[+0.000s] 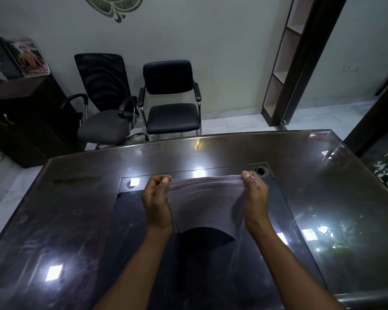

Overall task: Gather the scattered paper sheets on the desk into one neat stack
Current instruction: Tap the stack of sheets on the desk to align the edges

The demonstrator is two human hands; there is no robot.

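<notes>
Left hand (156, 201): grip closed on left edge of sheets (205, 203), thumb over top corner, fingers curled behind.
Right hand (254, 195): grip closed on right edge, thumb on top corner, fingers wrapped round the far side.
Sheets: one bundle, held upright between both grips above middle of surface (345, 198); lower edge bowed into an arch, apparently just clear of the glass or brushing it, cannot tell which. Top edges fanned and staggered near left thumb, not yet flush.
Handling, judged: light; thin and floppy, bending under own weight; individual leaves liable to slide against each other and slip out if grips loosen. Creases easily at pinched corners. Best held at both side edges, mid-height or lower, pressure loose enough to let leaves drop and level when tapped on the glass. Glass top glossy, likely slick under a paper edge.
No loose leaves visible elsewhere on surface.
Beyond: two chairs (170, 97), cabinet (25, 117), shelf column (282, 63).
</notes>
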